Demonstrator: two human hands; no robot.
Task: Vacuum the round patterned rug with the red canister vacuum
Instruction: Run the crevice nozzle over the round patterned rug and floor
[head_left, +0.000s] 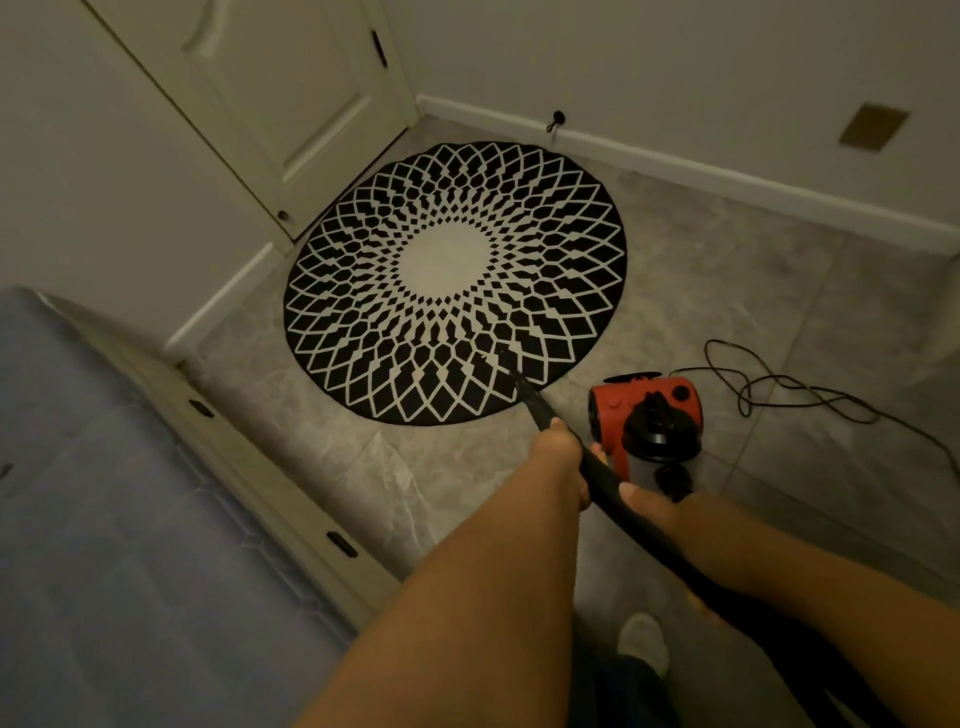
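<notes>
While both my left hand (563, 457) and right hand (641, 501) grip the stiff, light wand (535, 402), its nozzle meets the thin rug (454, 283) near edge.

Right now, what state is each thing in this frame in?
Round rug: flat on the tiled floor, nozzle tip on its near edge.
Vacuum wand: held in both hands, angled down to the rug.
Left hand: grips the wand further forward.
Right hand: grips the wand behind it.
Red canister vacuum: on the floor beside the rug.
Power cord: loose on the floor.
Door: closed.
</notes>
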